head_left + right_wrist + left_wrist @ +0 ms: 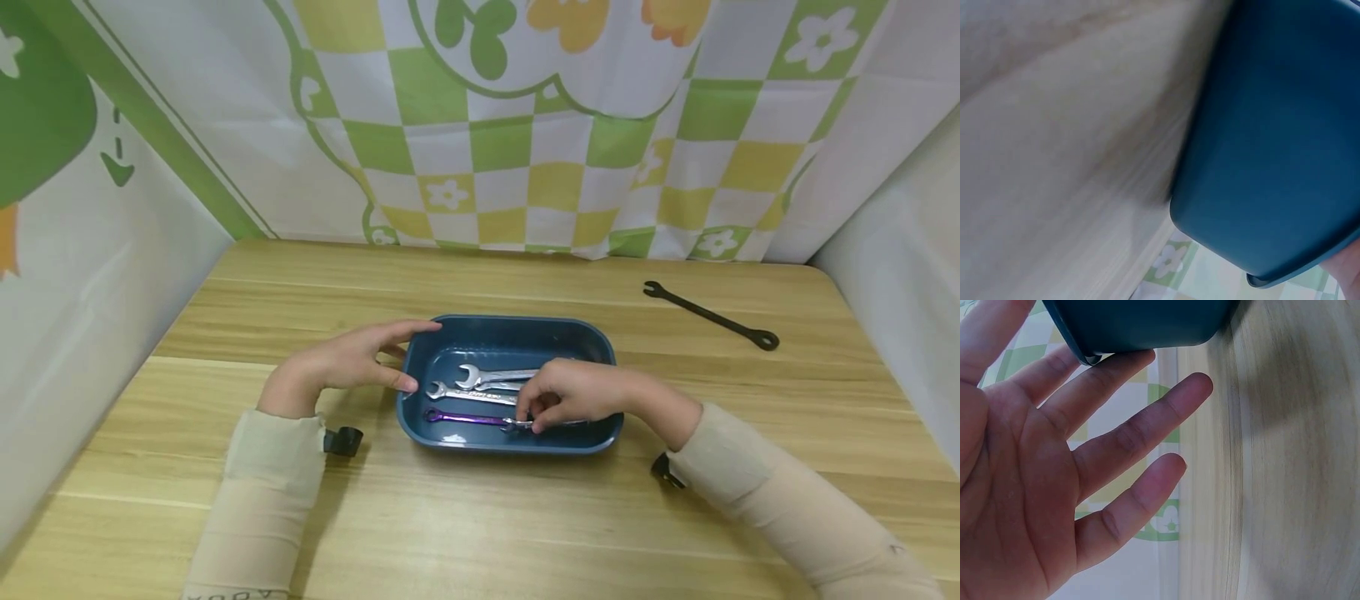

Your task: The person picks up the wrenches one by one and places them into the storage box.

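A dark blue rectangular bin [517, 450] holds several wrenches. In it lie a purple wrench [465, 417] near the front, a silver wrench [468, 394] behind that, and further silver open-end wrenches [469, 377] toward the back. My left hand [356, 358] rests against the bin's left end with fingers spread and fairly straight; in the left wrist view, fingertips touch the bin's outer wall [1141, 325]. Reaching over the right end, my right hand [577, 390] pinches a small silver wrench [517, 425] beside the purple one. Its fingers are hidden behind the bin in the right wrist view.
A black wrench [708, 315] lies on the wooden table [480, 525] at the back right, apart from the bin. A patterned cloth [495, 167] hangs behind the table, with white sheets at both sides.
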`<state>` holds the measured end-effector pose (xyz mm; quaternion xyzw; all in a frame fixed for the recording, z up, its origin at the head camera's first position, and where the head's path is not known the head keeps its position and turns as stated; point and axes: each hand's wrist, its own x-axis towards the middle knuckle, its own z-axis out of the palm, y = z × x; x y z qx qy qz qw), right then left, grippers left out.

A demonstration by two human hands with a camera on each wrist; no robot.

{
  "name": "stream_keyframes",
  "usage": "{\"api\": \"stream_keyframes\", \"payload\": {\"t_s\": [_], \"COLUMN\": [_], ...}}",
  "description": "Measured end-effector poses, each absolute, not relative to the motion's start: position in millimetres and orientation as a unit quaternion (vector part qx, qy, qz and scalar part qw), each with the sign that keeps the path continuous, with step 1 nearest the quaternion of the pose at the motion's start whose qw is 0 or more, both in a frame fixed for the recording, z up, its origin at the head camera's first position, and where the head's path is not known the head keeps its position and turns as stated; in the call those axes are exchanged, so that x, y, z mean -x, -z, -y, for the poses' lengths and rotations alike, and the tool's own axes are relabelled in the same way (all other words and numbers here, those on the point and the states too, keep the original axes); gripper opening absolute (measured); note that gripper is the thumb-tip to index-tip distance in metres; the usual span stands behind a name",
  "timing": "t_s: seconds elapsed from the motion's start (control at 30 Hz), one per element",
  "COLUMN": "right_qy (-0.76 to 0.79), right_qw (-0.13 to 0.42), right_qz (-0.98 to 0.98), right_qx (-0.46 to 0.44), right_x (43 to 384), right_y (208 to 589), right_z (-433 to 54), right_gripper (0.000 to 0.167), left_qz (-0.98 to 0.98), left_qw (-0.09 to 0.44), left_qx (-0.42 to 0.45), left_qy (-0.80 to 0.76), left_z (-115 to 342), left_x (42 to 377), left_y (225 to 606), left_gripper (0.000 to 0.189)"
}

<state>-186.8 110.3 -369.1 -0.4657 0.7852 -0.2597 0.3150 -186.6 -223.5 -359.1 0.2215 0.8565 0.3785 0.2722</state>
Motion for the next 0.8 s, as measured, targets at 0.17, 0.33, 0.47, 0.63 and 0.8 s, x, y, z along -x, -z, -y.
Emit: {"api": "stream_keyframes", "payload": {"t_s": [0.17, 0.33, 0.47, 0.63, 0.8], "right_qy": [0.249, 0.244, 0.236, 0.227, 0.223], "right_qw": [0.319, 0.32, 0.312, 0.309, 0.309], "right_qz": [-0.789, -0.792, -0.8, -0.806, -0.81], "right_qx": [0.462, 0.459, 0.456, 0.451, 0.447], "right_x": [188.8, 190.1, 190.2, 189.4, 189.2], "right_y": [370.5, 370.8, 370.9, 370.7, 371.3], "right_z": [-108.2, -107.4, -106.8, -105.1, -104.8], "right_gripper": [0.012, 0.013, 0.012, 0.008, 0.006], "left_qz": [-0.856, -0.857, -0.856, -0.857, -0.858], "left_qw": [0.273, 0.274, 0.275, 0.274, 0.272], "left_qx": [-0.22, -0.219, -0.219, -0.219, -0.22], "left_qy": [-0.379, -0.378, -0.38, -0.378, -0.377], "left_z": [223.8, 223.6, 223.5, 224.2, 224.3], "left_x": [187.3, 187.9, 187.4, 186.7, 186.8], "left_y": [359.4, 359.3, 358.7, 359.2, 360.2], "left_gripper": [0.082, 0.081, 0.082, 0.083, 0.082]}}
